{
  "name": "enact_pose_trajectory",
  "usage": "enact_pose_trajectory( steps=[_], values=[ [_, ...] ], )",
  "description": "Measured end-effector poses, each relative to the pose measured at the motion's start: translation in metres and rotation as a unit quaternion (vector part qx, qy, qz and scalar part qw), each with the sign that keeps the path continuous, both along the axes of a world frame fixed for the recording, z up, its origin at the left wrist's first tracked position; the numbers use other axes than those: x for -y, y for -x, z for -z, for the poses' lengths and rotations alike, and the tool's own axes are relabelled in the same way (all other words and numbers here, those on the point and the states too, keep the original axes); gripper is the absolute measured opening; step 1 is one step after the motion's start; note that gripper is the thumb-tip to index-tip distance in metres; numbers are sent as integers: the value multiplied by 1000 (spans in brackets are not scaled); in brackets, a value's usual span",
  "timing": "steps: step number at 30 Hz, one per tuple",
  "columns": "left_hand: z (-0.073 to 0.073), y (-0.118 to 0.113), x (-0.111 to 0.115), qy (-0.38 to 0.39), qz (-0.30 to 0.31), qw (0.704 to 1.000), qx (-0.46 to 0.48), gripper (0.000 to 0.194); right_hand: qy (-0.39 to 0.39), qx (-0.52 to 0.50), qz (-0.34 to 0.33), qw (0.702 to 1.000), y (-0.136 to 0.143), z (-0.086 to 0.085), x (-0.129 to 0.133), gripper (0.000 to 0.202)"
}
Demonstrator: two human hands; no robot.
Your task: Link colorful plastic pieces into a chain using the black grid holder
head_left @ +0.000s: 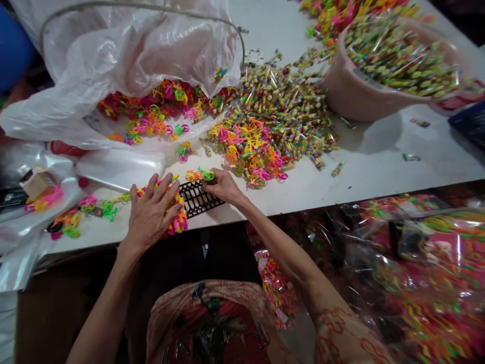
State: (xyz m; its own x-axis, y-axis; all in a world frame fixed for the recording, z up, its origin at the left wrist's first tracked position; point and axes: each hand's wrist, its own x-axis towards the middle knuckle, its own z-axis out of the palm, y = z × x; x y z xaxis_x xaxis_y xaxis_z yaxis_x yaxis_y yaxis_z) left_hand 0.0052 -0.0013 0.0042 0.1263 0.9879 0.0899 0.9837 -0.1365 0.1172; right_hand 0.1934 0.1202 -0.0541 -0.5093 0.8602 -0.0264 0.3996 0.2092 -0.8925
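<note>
Lays the left hand [153, 212] palm down on a cluster of toys [180, 222] at the left part of a black grid [202, 205], close to the near edge of the white surface [364, 174], with fingers apart and slightly bent. Holds the right hand [223, 187] at the right part of the same grid, thumb and fingertips drawn together beside a green toy [207, 175]. Can't tell whether clamped on that toy or only touching it. Has an orange toy [193, 175] just left of the green one, along the grid's far side. Shows bare black bars between the two hands. Farther from the near edge, has a bright heap [246, 144] running into a wide pile of wrapped tubes [288, 106], plus a stray tube [337, 169] to the right. Toward the right edge, has a pink tub [359, 96] filled with similar tubes, with more bright pieces [328, 20] behind it by the far edge. Toward the far left, has a clear bag [125, 55], mouth spilling colourful pieces [159, 108]. Along the near edge, left of the left hand, has loose pieces [109, 210]; by the left end, a small box [37, 183]. Below the near edge, on the right, has filled packets [439, 283].
</note>
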Motion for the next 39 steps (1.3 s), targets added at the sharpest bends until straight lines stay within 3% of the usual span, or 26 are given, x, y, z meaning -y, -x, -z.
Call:
enact_pose_trajectory(
  steps=[3,6,8,11,19,23,29,33,36,39],
  values=[
    [-1,-1,0,0,3,1000,-1,54,65,-82,25,994,8,11,2,11],
    [-2,-1,0,2,2,1000,-1,55,101,-106,60,987,10,12,3,43],
    [-2,-2,0,2,2,1000,0,55,86,-81,80,990,6,8,5,67],
    [-3,-2,-1,7,2,1000,0,55,30,-43,89,995,4,4,10,78],
    [-3,-2,-1,16,-1,1000,-5,54,67,-104,10,992,48,8,10,63],
    [-2,-2,-2,22,-1,1000,-7,54,-9,19,-32,999,50,6,14,66],
    [-1,-3,-3,28,7,1000,-8,54,-84,167,-125,974,50,-2,25,63],
    [-2,-3,-4,25,2,1000,-9,50,-98,161,-165,968,50,-23,-17,58],
    [-3,-4,-5,26,4,1000,-16,49,-163,252,-71,951,58,-38,-58,38],
    [-4,-3,-6,32,5,999,-24,48,-171,310,-55,934,67,-42,-77,32]
  ],
)
